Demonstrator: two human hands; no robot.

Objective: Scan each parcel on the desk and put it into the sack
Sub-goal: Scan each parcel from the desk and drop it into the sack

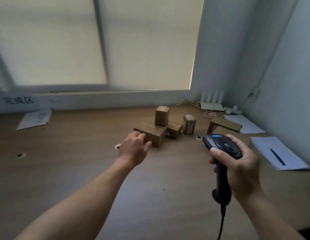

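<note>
Parcel (151,134) just beyond open left hand (134,149), right hand (240,163) gripping scanner (221,146)

The brown tabletop (64,170) carried cardboard boxes (151,134) at the far middle, papers (279,153) with a pen (277,157) right, and a router (211,105) at the far right.

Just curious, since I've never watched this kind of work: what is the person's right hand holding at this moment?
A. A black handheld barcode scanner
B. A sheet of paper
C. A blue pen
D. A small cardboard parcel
A. The right hand is wrapped around the handle of a black corded scanner, while the blue pen lies on papers at the right and the left hand reaches toward a flat parcel.
</note>
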